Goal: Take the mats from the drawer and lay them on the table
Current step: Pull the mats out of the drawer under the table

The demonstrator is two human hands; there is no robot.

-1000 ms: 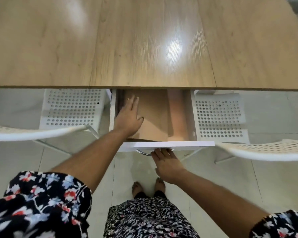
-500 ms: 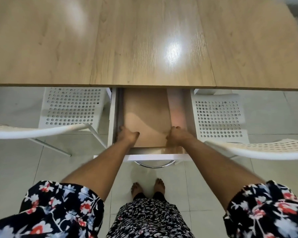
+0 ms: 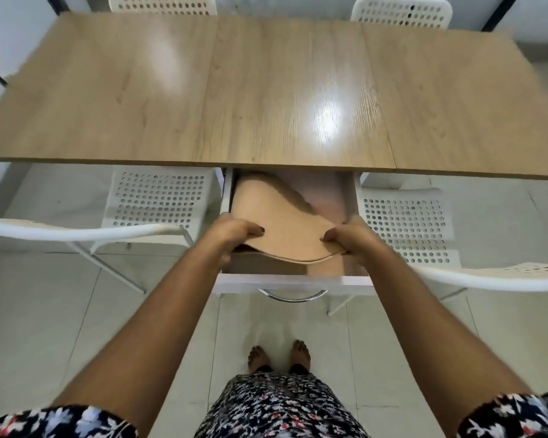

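A stack of thin tan mats [image 3: 287, 227] is lifted at its near edge out of the open white drawer [image 3: 293, 281] under the wooden table [image 3: 266, 90]. The mats sag in the middle and their far end still lies inside the drawer. My left hand [image 3: 234, 232] pinches the near left corner. My right hand [image 3: 350, 237] pinches the near right corner. The drawer's bottom under the mats is mostly hidden.
White perforated chairs stand left [image 3: 159, 197] and right [image 3: 405, 226] of the drawer, and two more at the table's far side [image 3: 400, 11]. A chrome handle [image 3: 293, 295] hangs on the drawer front. My bare feet [image 3: 277, 357] stand on pale floor tiles.
Both hands have closed on the mats' near corners and raised them out of the drawer. The view has pulled back, so the whole table top shows.
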